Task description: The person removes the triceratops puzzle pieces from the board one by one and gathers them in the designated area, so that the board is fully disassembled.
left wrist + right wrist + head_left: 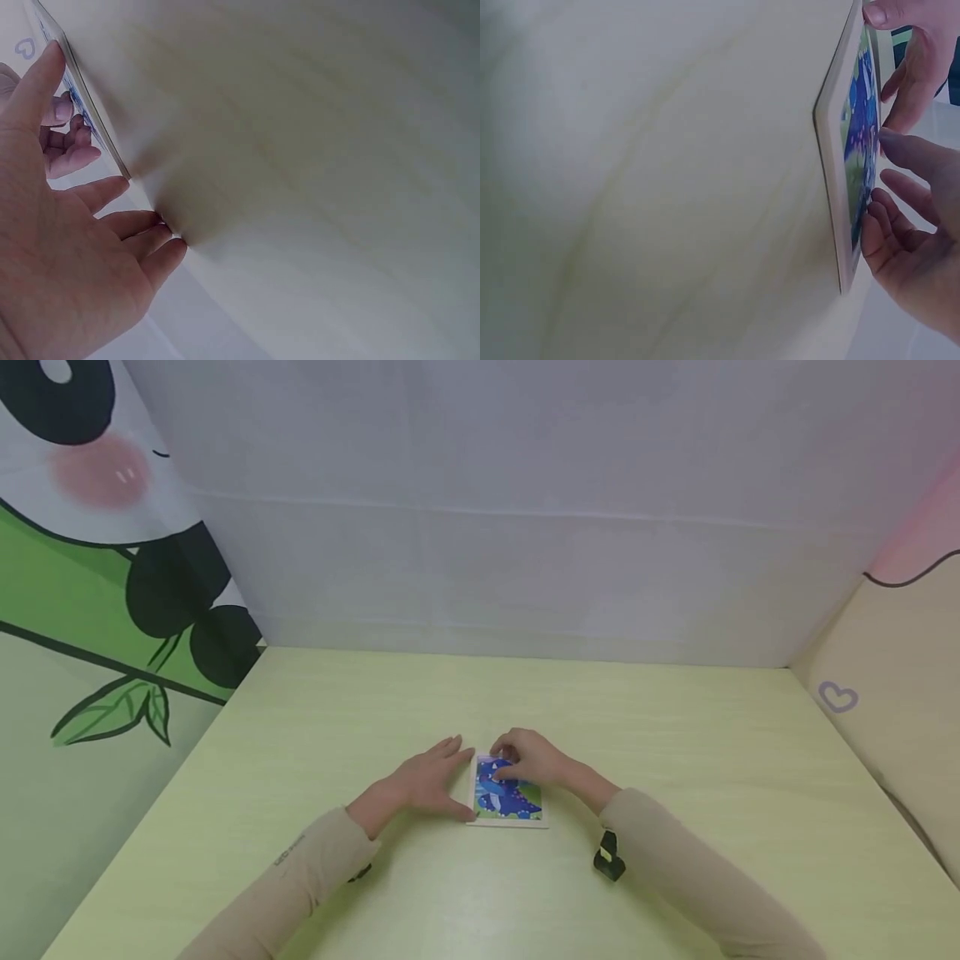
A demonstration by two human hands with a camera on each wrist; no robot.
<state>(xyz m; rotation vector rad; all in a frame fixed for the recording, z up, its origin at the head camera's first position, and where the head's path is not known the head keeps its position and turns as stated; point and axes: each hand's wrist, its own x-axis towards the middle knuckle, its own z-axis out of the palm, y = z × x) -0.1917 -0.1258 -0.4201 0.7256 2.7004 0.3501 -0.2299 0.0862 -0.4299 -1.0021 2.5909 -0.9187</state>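
Note:
A small flat picture board with a pale raised border lies on the table, showing a blue cartoon dinosaur. Along its left side my left hand is spread, thumb at the lower left corner and index finger near the upper left one. In the left wrist view, the thumb and a fingertip meet the board's edge, while other fingertips rest on the table. My right hand reaches over the top right part, bent fingers and thumb touching the picture. A gap shows between that thumb and index finger.
The pale yellow table reaches back to a grey-white cloth wall. A printed cartoon panel stands on the left, and a cream panel with a heart on the right. A black wrist device hangs below the right sleeve.

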